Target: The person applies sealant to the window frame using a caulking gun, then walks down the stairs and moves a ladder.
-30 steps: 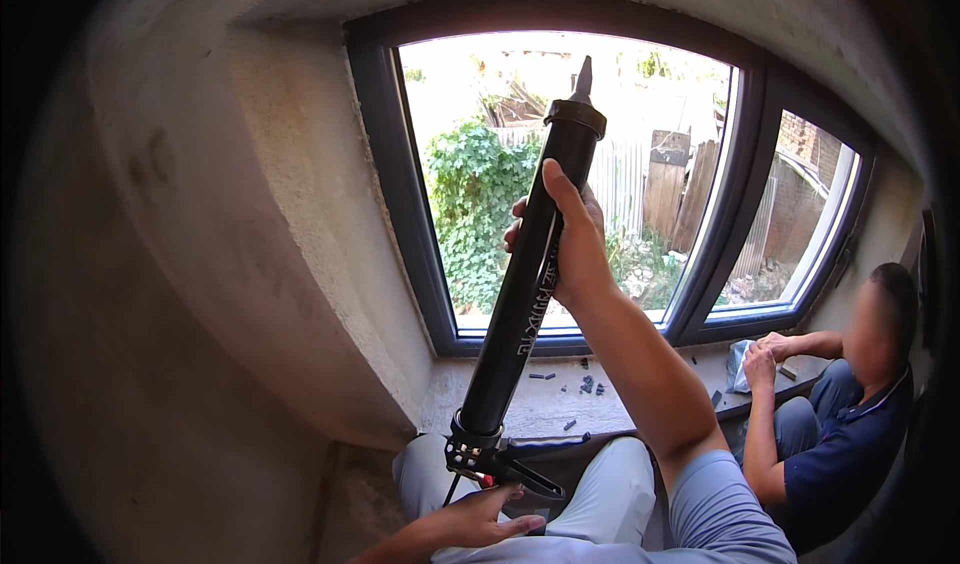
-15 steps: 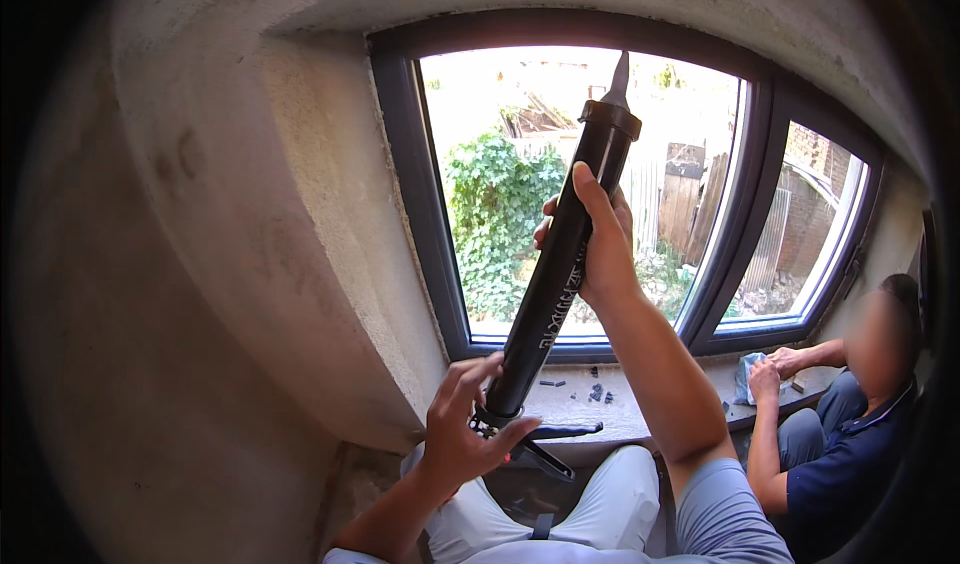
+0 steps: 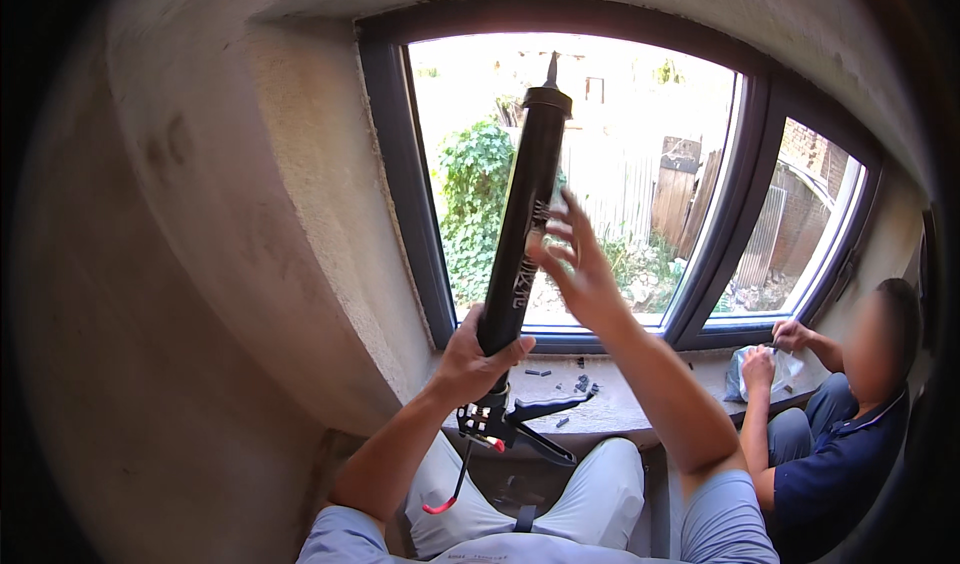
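A black caulking gun stands almost upright before me, leaning a little left, with its pointed nozzle at the top. My left hand is wrapped round the lower end of its barrel. Below that hand hang the black trigger handle and a thin rod with a red hooked end. My right hand is beside the barrel's right side, fingers apart and slightly blurred, holding nothing. Whether a fingertip touches the barrel, I cannot tell.
A dark-framed window is ahead, above a sill strewn with several small black pieces. At the right, a seated co-worker handles a plastic bag. A rough plaster wall curves along the left.
My left hand has gone from the gun's lower handle end to gripping the barrel. The right hand has let go of the barrel. The gun has shifted left and become more upright.
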`<action>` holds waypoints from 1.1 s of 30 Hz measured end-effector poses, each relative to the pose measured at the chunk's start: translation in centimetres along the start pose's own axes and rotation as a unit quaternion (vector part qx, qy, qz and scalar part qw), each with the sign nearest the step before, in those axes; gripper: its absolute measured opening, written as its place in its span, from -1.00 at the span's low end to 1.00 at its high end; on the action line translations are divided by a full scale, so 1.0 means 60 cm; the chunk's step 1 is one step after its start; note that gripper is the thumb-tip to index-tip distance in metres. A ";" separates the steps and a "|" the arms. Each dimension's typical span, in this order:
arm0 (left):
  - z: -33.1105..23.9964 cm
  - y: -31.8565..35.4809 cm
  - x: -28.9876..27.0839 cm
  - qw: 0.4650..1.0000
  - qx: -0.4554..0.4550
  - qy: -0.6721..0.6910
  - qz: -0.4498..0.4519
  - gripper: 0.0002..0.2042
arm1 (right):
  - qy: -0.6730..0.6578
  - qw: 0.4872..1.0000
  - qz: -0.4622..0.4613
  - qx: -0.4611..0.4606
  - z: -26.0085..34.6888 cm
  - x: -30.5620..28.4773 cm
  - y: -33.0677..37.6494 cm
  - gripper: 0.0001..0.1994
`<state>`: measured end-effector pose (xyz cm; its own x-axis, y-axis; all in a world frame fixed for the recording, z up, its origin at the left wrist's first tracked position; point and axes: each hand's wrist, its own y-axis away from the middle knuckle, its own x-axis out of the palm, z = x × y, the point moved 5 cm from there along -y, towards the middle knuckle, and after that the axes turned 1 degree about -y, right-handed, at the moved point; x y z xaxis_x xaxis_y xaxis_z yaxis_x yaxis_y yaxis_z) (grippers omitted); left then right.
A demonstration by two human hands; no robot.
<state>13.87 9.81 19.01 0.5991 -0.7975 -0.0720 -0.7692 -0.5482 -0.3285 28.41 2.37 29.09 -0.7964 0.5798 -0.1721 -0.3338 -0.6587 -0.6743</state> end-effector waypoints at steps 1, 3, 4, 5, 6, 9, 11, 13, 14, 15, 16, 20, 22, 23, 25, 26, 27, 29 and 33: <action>-0.001 -0.001 -0.005 1.000 0.003 0.010 -0.013 -0.53 | 0.116 0.992 0.021 -0.033 -0.005 0.001 0.041 -0.04; -0.005 -0.002 -0.016 0.999 0.020 0.004 -0.039 -0.55 | 0.183 0.973 0.082 -0.116 -0.013 0.004 0.134 0.04; -0.002 -0.003 -0.019 0.999 0.004 0.026 -0.045 -0.58 | 0.211 0.965 0.115 -0.102 -0.023 0.005 0.176 0.04; -0.005 -0.004 -0.022 0.998 0.021 0.016 -0.057 -0.59 | 0.241 0.954 0.142 -0.105 -0.030 0.004 0.211 0.05; -0.007 -0.006 -0.024 0.997 0.031 0.008 -0.068 -0.60 | 0.272 0.944 0.150 -0.109 -0.036 -0.002 0.230 0.04; -0.013 -0.008 -0.022 0.993 0.042 -0.027 -0.105 -0.62 | 0.403 0.893 0.165 -0.114 -0.048 -0.013 0.266 0.00; -0.018 -0.009 -0.015 0.990 0.042 -0.050 -0.127 -0.62 | 0.412 0.883 0.176 -0.139 -0.049 -0.008 0.274 0.01; -0.022 -0.010 -0.006 0.989 0.039 -0.043 -0.134 -0.61 | 0.457 0.859 0.164 -0.161 -0.053 0.004 0.281 0.00; -0.025 -0.011 -0.002 0.988 0.039 -0.052 -0.138 -0.61 | 0.471 0.849 0.152 -0.183 -0.053 0.012 0.286 0.00; -0.028 -0.011 -0.001 0.987 0.040 -0.061 -0.142 -0.60 | 0.476 0.854 0.143 -0.155 -0.062 0.016 0.289 -0.02; -0.029 -0.010 0.000 0.987 0.028 -0.067 -0.145 -0.59 | 0.474 0.860 0.129 -0.139 -0.069 0.020 0.293 -0.04; -0.032 -0.004 -0.005 0.988 0.019 -0.060 -0.142 -0.60 | 0.438 0.890 0.073 -0.106 -0.090 0.033 0.310 -0.11; -0.033 0.001 -0.012 0.989 0.014 -0.048 -0.139 -0.62 | 0.426 0.896 0.049 -0.114 -0.094 0.040 0.314 -0.13; -0.033 0.003 -0.016 0.990 0.005 -0.041 -0.138 -0.62 | 0.419 0.899 0.045 -0.116 -0.096 0.045 0.314 -0.13; -0.034 0.007 -0.024 0.989 0.001 -0.044 -0.140 -0.64 | 0.408 0.904 0.035 -0.122 -0.096 0.053 0.312 -0.13; -0.035 0.008 -0.029 0.989 -0.001 -0.043 -0.140 -0.64 | 0.403 0.905 0.027 -0.131 -0.094 0.057 0.310 -0.15; -0.036 0.008 -0.034 0.989 -0.003 -0.042 -0.139 -0.64 | 0.399 0.907 0.031 -0.130 -0.095 0.061 0.308 -0.15; -0.039 0.007 -0.043 0.989 0.007 -0.038 -0.141 -0.64 | 0.398 0.906 0.032 -0.139 -0.093 0.066 0.301 -0.16; -0.042 0.002 -0.061 0.992 0.006 0.006 -0.129 -0.64 | 0.377 0.913 0.037 -0.150 -0.087 0.067 0.280 -0.16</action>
<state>11.04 12.05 21.59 0.7727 -0.6342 0.0274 -0.5881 -0.7314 -0.3453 22.22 -3.89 13.31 -0.2001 0.7786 -0.5948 -0.0496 -0.6143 -0.7875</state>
